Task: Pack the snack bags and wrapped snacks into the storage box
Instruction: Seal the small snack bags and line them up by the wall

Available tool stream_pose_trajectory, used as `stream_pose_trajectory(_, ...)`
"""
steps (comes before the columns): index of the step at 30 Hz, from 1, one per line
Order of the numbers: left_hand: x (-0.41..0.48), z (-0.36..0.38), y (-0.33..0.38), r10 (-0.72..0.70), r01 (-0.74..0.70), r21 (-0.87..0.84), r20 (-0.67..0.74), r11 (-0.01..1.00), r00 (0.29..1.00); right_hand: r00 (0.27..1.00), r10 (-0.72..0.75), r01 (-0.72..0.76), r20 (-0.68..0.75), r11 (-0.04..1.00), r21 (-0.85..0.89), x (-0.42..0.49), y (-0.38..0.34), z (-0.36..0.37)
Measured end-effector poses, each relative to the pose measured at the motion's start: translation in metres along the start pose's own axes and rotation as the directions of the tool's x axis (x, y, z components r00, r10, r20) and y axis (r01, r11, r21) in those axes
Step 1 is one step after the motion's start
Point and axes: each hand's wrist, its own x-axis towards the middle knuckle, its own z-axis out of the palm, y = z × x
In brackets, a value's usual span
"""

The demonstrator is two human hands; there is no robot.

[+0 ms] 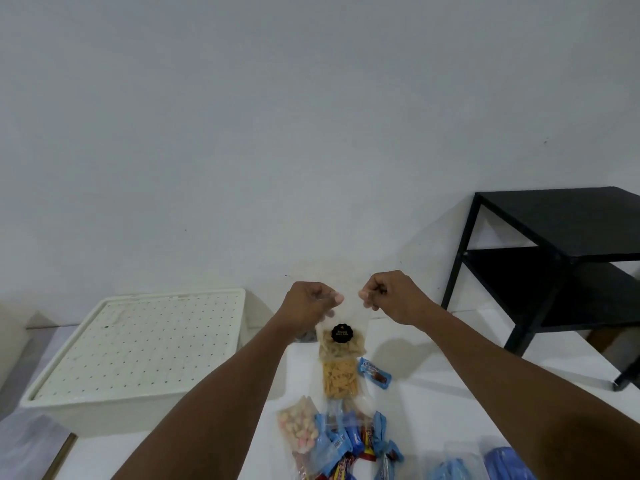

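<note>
A clear snack bag [341, 344] of pale yellow chips with a round black label hangs in the air above the white table. My left hand [310, 303] pinches its top left corner and my right hand [391, 294] pinches its top right corner. A second clear bag of orange chips [340, 377] lies on the table just below it. A cream storage box [138, 358] with a dotted lid on it sits to the left. Blue wrapped snacks [349, 441] and a bag of pink and white sweets [299, 424] lie at the near edge.
A lone blue wrapped snack [375, 372] lies right of the orange chips. More blue packets [485, 465] sit at the bottom right. A black two-tier side table [561, 258] stands at the right against the white wall.
</note>
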Motion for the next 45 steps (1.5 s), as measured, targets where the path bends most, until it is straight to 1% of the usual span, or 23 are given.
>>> stream_pose_trajectory(5,0.021,0.009,-0.009,-0.013,0.016,0.063,-0.049,0.998,0.999,0.999,0.028,-0.029,0.018,0.997,0.065,0.013,0.010,0.000)
stream_pose_trajectory(10,0.045,0.020,-0.024,-0.064,0.074,0.092,-0.109,0.993,0.992,0.987,0.150,-0.156,0.048,0.977,0.145,0.040,0.035,0.005)
stream_pose_trajectory(15,0.077,0.026,-0.050,-0.090,0.136,0.235,-0.198,0.962,0.976,0.977,0.208,-0.212,0.050,0.970,0.116,0.075,0.077,0.014)
stream_pose_trajectory(18,0.097,0.030,-0.072,-0.146,0.208,0.225,-0.264,0.952,0.953,0.978,0.192,-0.199,0.086,0.976,0.084,0.098,0.103,0.024)
stream_pose_trajectory(20,0.111,0.034,-0.085,-0.149,0.225,0.231,-0.305,0.946,0.940,0.977,0.184,-0.192,0.105,0.979,0.070,0.114,0.117,0.032)
stream_pose_trajectory(22,0.125,0.037,-0.100,-0.147,0.234,0.245,-0.326,0.941,0.934,0.975,0.182,-0.192,0.125,0.979,0.066,0.129,0.132,0.039)
stream_pose_trajectory(26,0.151,0.042,-0.128,-0.190,0.287,0.251,-0.352,0.924,0.917,0.968,0.194,-0.206,0.161,0.977,0.060,0.155,0.159,0.053)
stream_pose_trajectory(32,0.176,0.046,-0.158,-0.238,0.347,0.286,-0.354,0.893,0.904,0.957,0.212,-0.221,0.198,0.975,0.025,0.179,0.186,0.071)
stream_pose_trajectory(34,0.180,0.044,-0.162,-0.230,0.352,0.325,-0.358,0.878,0.905,0.954,0.219,-0.228,0.205,0.973,0.020,0.185,0.189,0.074)
stream_pose_trajectory(37,0.186,0.041,-0.169,-0.182,0.327,0.392,-0.364,0.860,0.914,0.955,0.218,-0.230,0.202,0.973,0.033,0.192,0.192,0.079)
stream_pose_trajectory(41,0.188,0.041,-0.171,-0.158,0.310,0.402,-0.367,0.861,0.917,0.959,0.247,-0.257,0.137,0.964,0.060,0.198,0.199,0.084)
stream_pose_trajectory(45,0.180,0.044,-0.167,-0.089,0.249,0.491,-0.327,0.835,0.941,0.965,0.242,-0.239,0.096,0.970,-0.040,0.190,0.199,0.082)
